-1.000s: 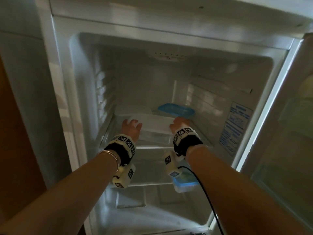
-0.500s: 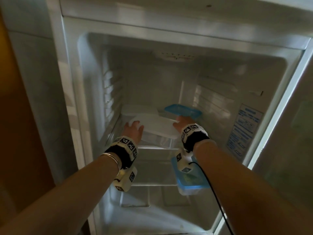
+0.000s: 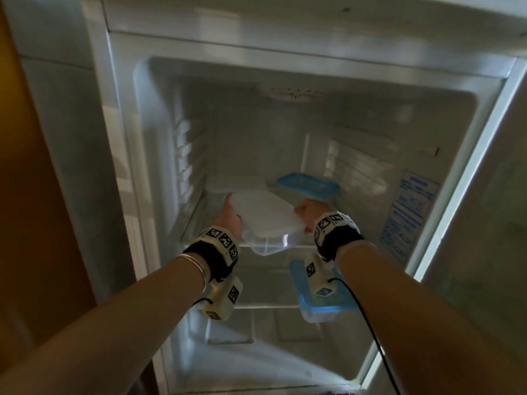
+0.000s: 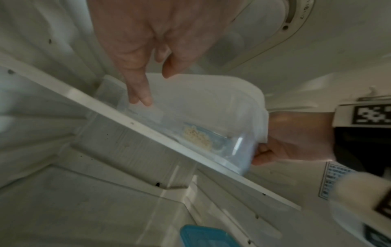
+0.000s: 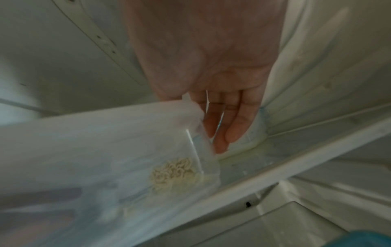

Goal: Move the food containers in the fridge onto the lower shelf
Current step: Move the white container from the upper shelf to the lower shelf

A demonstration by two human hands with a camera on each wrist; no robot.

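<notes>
A clear container with a white lid [image 3: 263,216] and some noodles inside is tilted at the front edge of the upper shelf [image 3: 196,223]. My left hand [image 3: 229,220] grips its left end, thumb on the lid and fingers [image 4: 139,93] down the side. My right hand [image 3: 309,212] grips its right end, fingers [image 5: 230,123] flat along the clear wall. Behind it on the upper shelf stand a blue-lidded container [image 3: 308,185] at the right and a white-lidded one [image 3: 233,183] at the left. Another blue-lidded container [image 3: 319,305] sits at the right of the lower shelf [image 3: 265,289].
The fridge's side walls stand close to both hands. The open door [image 3: 484,223] is at the right. A drawer cover [image 3: 256,332] lies below the lower shelf. The left and middle of the lower shelf show bare glass.
The white-lidded container has come forward to the shelf's front edge and tipped up between both hands. The hands moved back with it.
</notes>
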